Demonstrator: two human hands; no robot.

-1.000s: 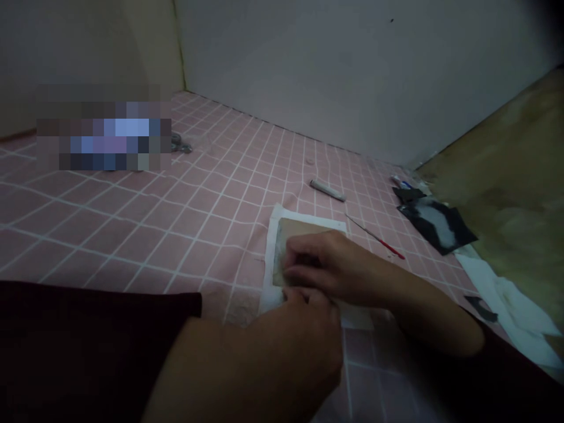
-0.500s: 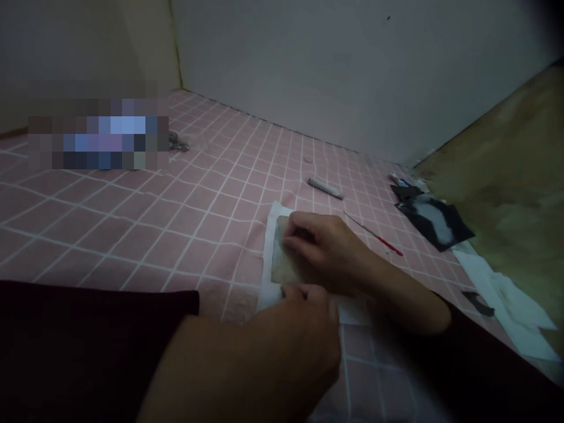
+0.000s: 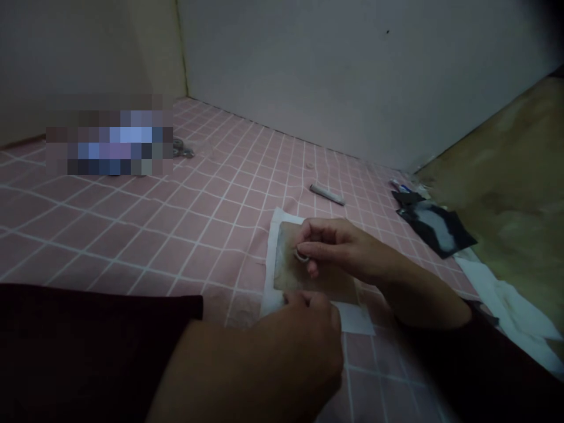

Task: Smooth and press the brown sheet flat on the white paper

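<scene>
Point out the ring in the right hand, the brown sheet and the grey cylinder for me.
Ring [image 3: 301, 258]: head view, on its exposed curved edge.
Brown sheet [image 3: 330, 284]: head view, bare surface.
Grey cylinder [image 3: 326, 194]: head view, mid-length.

Two hands in play, left hand [image 3: 306, 339] and right hand [image 3: 339, 245], with one small ring-like piece [image 3: 302, 257] held in the right! Beneath, one brownish board [image 3: 287, 267] on one white sheet [image 3: 353, 319]. Beyond, a single grey tube [image 3: 327, 194]. Over right, three dark pieces: one black sheet [image 3: 460, 231], one smaller black scrap [image 3: 404, 198], one dark offcut [image 3: 490, 315] partly hidden; overlapping white papers [image 3: 513, 302] defy a sure count. Far left, one grey metallic item [image 3: 183, 148].
</scene>
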